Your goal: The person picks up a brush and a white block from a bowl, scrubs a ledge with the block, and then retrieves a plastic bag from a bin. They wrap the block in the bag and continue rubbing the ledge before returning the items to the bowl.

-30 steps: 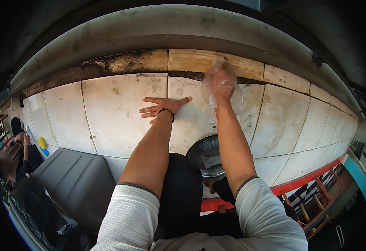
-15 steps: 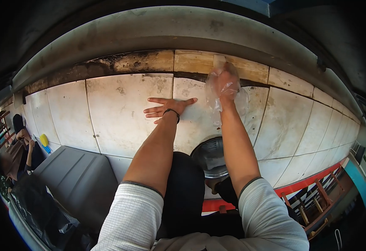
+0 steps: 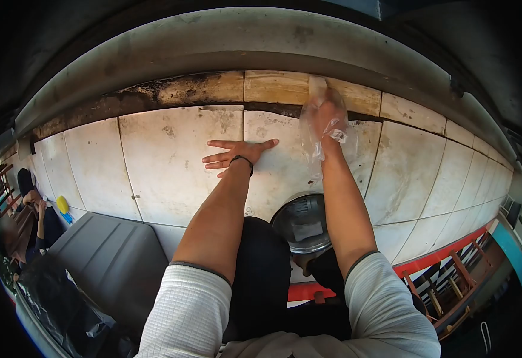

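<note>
My left hand (image 3: 237,156) lies flat with its fingers spread on the white tiles (image 3: 177,173), a dark band around its wrist. Covered by a clear plastic bag (image 3: 310,140), my right hand (image 3: 328,113) is closed on a pale block (image 3: 317,85). The block touches the yellowed tile strip (image 3: 279,88) along the back edge. Left of it, the strip carries black grime. A round metal basin (image 3: 302,227) with something dark inside stands below my right hand, beside my forearm.
At the lower left are a grey box (image 3: 108,256) and a black plastic bag (image 3: 58,298). Another person (image 3: 25,227) sits at the far left, near a yellow and blue brush (image 3: 63,206). A dark overhang (image 3: 261,39) runs above the tile strip.
My right hand has moved slightly to the right with the pale block along the strip. My left hand stays flat on the tiles; the whole view has shifted slightly.
</note>
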Tool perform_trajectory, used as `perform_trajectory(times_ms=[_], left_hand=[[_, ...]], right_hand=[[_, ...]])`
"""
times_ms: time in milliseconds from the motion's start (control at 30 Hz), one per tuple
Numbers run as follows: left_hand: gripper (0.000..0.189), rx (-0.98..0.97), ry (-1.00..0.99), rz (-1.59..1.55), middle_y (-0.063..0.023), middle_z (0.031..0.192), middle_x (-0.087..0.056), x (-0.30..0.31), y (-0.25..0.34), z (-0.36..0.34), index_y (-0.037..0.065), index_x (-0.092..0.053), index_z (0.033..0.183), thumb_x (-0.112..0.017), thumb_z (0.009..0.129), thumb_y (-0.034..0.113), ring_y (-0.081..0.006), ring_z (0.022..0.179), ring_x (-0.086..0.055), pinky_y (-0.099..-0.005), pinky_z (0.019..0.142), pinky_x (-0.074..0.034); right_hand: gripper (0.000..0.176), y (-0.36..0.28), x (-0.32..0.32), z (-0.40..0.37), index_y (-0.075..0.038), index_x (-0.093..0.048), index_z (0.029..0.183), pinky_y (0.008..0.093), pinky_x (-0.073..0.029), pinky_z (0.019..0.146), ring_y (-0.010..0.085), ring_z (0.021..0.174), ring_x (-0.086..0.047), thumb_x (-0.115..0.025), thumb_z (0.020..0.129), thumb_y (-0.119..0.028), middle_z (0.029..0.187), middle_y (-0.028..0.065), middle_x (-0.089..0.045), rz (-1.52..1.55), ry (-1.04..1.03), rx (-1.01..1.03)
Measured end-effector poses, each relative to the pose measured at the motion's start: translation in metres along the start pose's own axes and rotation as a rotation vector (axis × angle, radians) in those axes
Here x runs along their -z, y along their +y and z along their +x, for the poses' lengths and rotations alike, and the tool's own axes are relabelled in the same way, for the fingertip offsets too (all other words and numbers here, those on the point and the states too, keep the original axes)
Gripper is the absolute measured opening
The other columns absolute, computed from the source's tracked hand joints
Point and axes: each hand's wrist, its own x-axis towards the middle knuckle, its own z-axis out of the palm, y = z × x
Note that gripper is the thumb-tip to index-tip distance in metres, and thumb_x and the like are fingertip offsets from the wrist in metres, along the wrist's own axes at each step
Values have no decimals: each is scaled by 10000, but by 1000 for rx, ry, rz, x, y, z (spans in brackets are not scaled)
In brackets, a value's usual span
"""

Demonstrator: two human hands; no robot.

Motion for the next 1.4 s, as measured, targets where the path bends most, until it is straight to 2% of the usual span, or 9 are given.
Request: perform_trajectory(times_ms=[133, 367, 467, 667, 767, 900, 967, 1100, 1400], left_hand=[[1728, -5, -11, 8, -385, 1496, 262, 0, -2, -2, 48, 322, 1454, -903, 408, 674, -499, 1425, 232, -677, 1131, -35], [1733, 133, 873, 62, -406, 1469, 289, -87, 3, 86, 51, 346, 1440, -892, 411, 691, -519, 1406, 254, -695, 1119, -26], [1751, -32, 6, -14, -408, 1465, 295, -5, -4, 1, 33, 363, 1425, -896, 400, 688, -523, 1395, 277, -701, 1110, -3], [1718, -44, -8, 5, -412, 1471, 278, -2, -4, -1, 29, 347, 1433, -901, 435, 658, -523, 1410, 240, -707, 1106, -6], [1657, 185, 731, 139, -411, 1474, 274, -78, 9, 74, 43, 344, 1439, -889, 497, 621, -528, 1411, 234, -709, 1107, -12], [1613, 165, 862, 56, -409, 1477, 271, -86, 4, 89, 54, 344, 1443, -880, 542, 595, -535, 1409, 231, -710, 1108, -15], [1642, -2, 111, -113, -410, 1478, 267, -27, -3, 32, 46, 345, 1441, -886, 515, 614, -537, 1408, 230, -710, 1109, -14], [1747, -52, 11, -24, -420, 1480, 245, -1, -5, -5, 12, 336, 1436, -910, 395, 659, -535, 1410, 225, -704, 1110, -25], [1209, 178, 674, 27, -307, 1572, 130, -81, 4, 79, 114, 225, 1510, -662, 800, 528, -439, 1480, 87, -668, 1139, -65]], right_hand=[[211, -28, -9, 3, -12, -629, 923, 426, -570, 643, 379, 770, -692, -607, 886, -219, 948, 219, -680, -76, -130, -73], [230, -79, -67, -2, -30, -634, 1063, 394, -591, 712, 322, 883, -704, -641, 870, -154, 898, 146, -697, -32, -151, 199], [290, -25, -8, 1, -28, -614, 1107, 412, -572, 728, 329, 904, -686, -666, 848, -148, 935, 169, -685, 2, -171, -46], [292, -17, -16, 5, -14, -638, 1038, 422, -546, 741, 321, 891, -673, -661, 825, -213, 976, 192, -654, 1, -165, -231], [322, -54, -53, -10, 8, -615, 1046, 399, -565, 718, 340, 854, -690, -677, 829, -221, 886, 177, -662, -105, -37, 109], [365, -54, -101, -8, 12, -564, 1102, 394, -576, 718, 364, 865, -700, -683, 830, -200, 882, 170, -680, -32, 75, 224], [314, -38, -61, -5, 7, -589, 1051, 399, -572, 690, 357, 833, -701, -680, 829, -195, 892, 188, -679, -28, 36, 189], [304, 24, -13, 6, 29, -611, 1008, 408, -556, 610, 333, 753, -697, -667, 847, -223, 881, 185, -674, 2, -95, -41], [455, -93, -92, -2, 43, -493, 1243, 390, -586, 690, 350, 860, -709, -628, 883, -200, 927, 173, -708, -221, -92, 246]])
